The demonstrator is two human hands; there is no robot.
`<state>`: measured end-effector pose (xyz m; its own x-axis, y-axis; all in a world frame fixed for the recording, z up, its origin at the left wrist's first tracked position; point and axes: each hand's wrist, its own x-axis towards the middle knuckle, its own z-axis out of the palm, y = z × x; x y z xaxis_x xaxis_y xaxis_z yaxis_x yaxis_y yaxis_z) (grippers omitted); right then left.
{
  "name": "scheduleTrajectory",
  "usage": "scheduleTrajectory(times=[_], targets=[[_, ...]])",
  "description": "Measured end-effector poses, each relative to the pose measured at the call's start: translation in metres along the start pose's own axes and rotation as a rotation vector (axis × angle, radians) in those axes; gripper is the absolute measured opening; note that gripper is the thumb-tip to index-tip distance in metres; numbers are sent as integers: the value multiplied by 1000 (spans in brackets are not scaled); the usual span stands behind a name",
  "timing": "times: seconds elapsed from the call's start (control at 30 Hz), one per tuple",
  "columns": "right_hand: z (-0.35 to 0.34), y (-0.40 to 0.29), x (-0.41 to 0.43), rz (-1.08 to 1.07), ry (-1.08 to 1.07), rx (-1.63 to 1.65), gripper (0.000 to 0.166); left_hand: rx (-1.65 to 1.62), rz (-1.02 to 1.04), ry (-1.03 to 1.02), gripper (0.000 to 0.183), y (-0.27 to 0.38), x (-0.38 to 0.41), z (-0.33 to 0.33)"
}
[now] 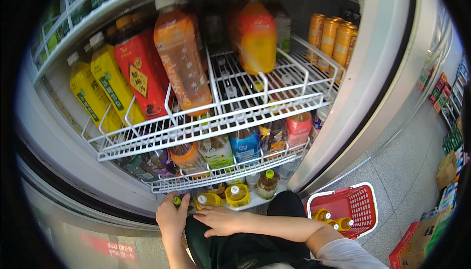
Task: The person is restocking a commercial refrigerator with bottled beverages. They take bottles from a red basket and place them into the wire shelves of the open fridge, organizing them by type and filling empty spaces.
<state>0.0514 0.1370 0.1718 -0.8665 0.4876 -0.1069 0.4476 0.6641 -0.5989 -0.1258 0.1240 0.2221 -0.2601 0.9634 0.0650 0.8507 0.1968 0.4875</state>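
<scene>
In the head view, my left hand [172,212] is at the bottom shelf of an upright drinks cooler. Its thumb and fingers close around a bottle with a green cap [177,201]; most of that bottle is hidden. My right hand [220,221] is palm down with fingers spread, just in front of a yellow-labelled bottle [209,200] with a white cap, and holds nothing. Beside that bottle is a second yellow-labelled bottle [237,194]. Farther right on the bottom shelf stands a green-capped bottle of brown drink [268,184].
Above my hands, a white wire shelf [235,175] juts out with several bottles. A higher wire rack [220,123] carries large bottles and orange cans [344,44]. On the floor at right sits a red plastic basket [362,208] with white-capped bottles [345,224]. A carton [419,243] lies farther right.
</scene>
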Motion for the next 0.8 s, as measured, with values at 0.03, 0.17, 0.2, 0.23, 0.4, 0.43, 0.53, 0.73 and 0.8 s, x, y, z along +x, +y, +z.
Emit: scheduleTrajectory(times=[0.03, 0.17, 0.2, 0.23, 0.4, 0.43, 0.53, 0.73, 0.8], targets=[[-26, -2, -24, -61, -19, 53, 78, -165, 73, -49, 52, 20, -2, -15], [-122, -24, -116, -99, 292, 142, 61, -701, 383, -253, 38, 110, -12, -78], [-146, -32, -134, -116, 397, 183, 54, -751, 486, -271, 38, 125, -11, -90], [-169, -38, -149, -106, 521, 194, 44, -801, 523, -338, 40, 145, -10, -106], [-264, -35, -172, -135, 1444, 231, 30, -795, 858, -493, 57, 279, 37, -136], [-285, -32, -173, -104, 1527, 252, 37, -774, 913, -469, 56, 307, 49, -137], [-339, -1, -152, 253, 1769, -207, 56, -774, 854, -325, 55, 389, 93, -120], [-417, 50, -92, 743, 1538, -121, 68, -417, 1061, 331, 44, 466, 186, -67], [-434, 81, -101, 839, 1545, -129, 70, -301, 1096, 362, 42, 494, 195, -56]])
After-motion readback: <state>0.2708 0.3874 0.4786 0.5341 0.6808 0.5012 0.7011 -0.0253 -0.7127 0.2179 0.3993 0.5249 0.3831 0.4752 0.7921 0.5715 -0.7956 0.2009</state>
